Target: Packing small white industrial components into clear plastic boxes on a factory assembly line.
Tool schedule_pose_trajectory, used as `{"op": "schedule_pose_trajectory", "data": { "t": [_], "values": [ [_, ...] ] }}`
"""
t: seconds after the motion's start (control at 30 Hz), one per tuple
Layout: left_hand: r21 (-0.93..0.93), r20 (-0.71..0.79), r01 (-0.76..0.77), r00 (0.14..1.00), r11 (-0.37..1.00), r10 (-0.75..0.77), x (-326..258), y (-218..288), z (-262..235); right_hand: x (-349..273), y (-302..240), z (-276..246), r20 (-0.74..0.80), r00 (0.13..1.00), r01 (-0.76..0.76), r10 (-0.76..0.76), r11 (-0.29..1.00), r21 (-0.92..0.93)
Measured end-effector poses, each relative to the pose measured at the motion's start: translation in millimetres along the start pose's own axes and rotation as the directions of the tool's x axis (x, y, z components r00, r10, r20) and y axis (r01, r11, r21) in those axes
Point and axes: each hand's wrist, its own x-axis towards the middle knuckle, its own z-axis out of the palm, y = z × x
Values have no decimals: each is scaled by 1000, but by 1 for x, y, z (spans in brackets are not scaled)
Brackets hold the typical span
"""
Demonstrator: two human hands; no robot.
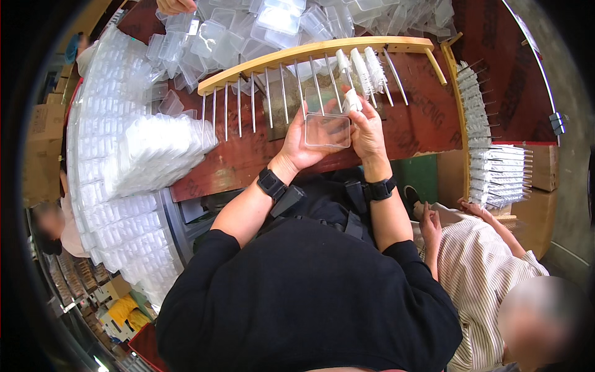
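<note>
My left hand holds a clear plastic box from below, its lid tilted up. My right hand grips the box's right side and pinches a small white roll at its top edge. Just beyond stands a curved wooden rack with long metal pins; a few white rolls sit on the pins at its right part.
Stacks of clear boxes lie left on the reddish table, loose open boxes at the back. A second wooden rack loaded with white rolls stands right. A person in a striped shirt sits lower right; another person's hand shows top left.
</note>
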Motion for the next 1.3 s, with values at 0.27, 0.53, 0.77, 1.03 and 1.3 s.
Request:
{"op": "schedule_pose_trajectory", "data": {
  "t": [0.27,0.53,0.77,1.03,1.3],
  "values": [
    [10,-51,19,999,1000,-19,-2,-5,1,-12,-4,-1,-13,999,30,-30,1000,-5],
    [-39,78,113,991,993,-109,-2,-10,-5,-30,-18,6,8,993,117,-118,963,-244],
    [-30,16,115,993,993,-115,3,-16,8,-40,-27,17,-5,993,111,-115,968,-226],
    [30,-2,173,985,984,-173,4,-17,-4,-50,-34,27,214,948,221,-234,2,-975],
    [-90,72,229,972,969,-223,0,-20,-6,-59,-36,44,191,975,165,-118,-198,-966]
  ]
}}
